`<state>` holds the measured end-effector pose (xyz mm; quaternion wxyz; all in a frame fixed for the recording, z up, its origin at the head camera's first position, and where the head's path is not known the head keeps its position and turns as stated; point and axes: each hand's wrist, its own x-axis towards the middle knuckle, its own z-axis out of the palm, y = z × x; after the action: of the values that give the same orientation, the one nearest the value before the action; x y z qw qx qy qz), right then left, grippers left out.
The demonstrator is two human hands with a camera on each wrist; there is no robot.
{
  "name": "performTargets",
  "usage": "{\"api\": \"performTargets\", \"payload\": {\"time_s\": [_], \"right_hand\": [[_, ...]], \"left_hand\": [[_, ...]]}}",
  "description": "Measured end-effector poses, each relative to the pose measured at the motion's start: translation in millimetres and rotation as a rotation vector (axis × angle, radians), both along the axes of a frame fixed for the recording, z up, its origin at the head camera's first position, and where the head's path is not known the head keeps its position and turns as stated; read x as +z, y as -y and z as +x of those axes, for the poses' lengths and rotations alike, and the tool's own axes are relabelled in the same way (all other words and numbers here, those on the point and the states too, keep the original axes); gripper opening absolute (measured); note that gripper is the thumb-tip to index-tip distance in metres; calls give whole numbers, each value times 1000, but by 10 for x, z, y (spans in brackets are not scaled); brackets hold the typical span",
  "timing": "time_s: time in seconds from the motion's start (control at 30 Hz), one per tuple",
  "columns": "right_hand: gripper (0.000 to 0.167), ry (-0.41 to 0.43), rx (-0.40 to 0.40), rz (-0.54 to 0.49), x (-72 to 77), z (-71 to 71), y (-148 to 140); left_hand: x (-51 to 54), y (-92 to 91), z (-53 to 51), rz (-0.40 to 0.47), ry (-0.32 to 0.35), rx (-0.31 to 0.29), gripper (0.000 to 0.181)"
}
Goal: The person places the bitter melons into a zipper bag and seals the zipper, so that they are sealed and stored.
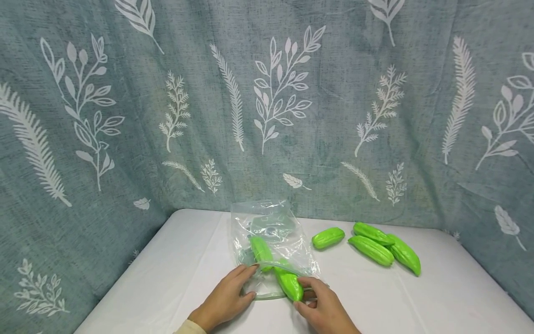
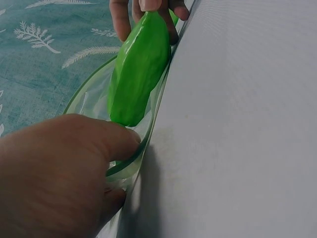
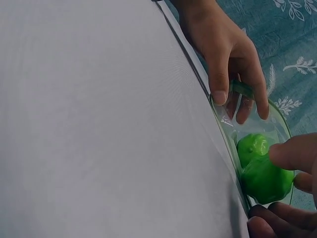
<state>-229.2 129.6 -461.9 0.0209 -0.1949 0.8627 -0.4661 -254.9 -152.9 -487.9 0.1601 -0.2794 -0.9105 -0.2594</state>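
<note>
Head camera, item one: clear bag (image 1: 299,248), green-rimmed, lying on the white table (image 1: 375,301), mouth gaping toward the person. Item two: ridged green piece (image 1: 289,284), near end gripped by the right hand (image 1: 323,304), far end within the bag's mouth. Item three: inner green piece (image 1: 261,250), inside the bag, beside the gripped one. Item four: left hand (image 1: 227,294), beige sleeve (image 1: 190,327) at its wrist; I see thumb and fingers wide apart at the side of the mouth, touching the rim; I cannot tell how firmly. Item five: right-hand fingers, which I log as curled narrowly about item two. Item six: lone green piece (image 1: 328,238), right of the bag. Item seven: cluster of three green pieces (image 1: 371,250), farther right. Item eight: leaf-print curtain (image 1: 333,116), behind the table.
</note>
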Motion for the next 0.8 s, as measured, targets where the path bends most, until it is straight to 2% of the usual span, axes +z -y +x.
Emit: {"api": "performTargets", "payload": {"time_s": [0.2, 0.3, 0.4, 0.47, 0.63, 0.73, 0.8], "right_hand": [[59, -36, -5, 37, 5, 7, 1], [55, -112, -21, 91, 42, 47, -24], [42, -259, -37, 154, 74, 104, -63], [34, -394, -37, 198, 79, 130, -90], [34, -696, -2, 270, 51, 147, -116], [36, -787, 35, 274, 29, 136, -107], [36, -815, 53, 278, 17, 125, -99]], "left_hand": [[3, 16, 5, 0, -8, 5, 67], [3, 16, 11, 6, -23, -3, 66], [8, 12, 16, 14, -33, -15, 66], [11, 8, 19, 11, -26, -17, 66], [21, -2, 21, -1, 2, -9, 67], [24, -1, 16, -2, 3, -8, 67], [24, 3, 13, -3, 0, -8, 67]]}}
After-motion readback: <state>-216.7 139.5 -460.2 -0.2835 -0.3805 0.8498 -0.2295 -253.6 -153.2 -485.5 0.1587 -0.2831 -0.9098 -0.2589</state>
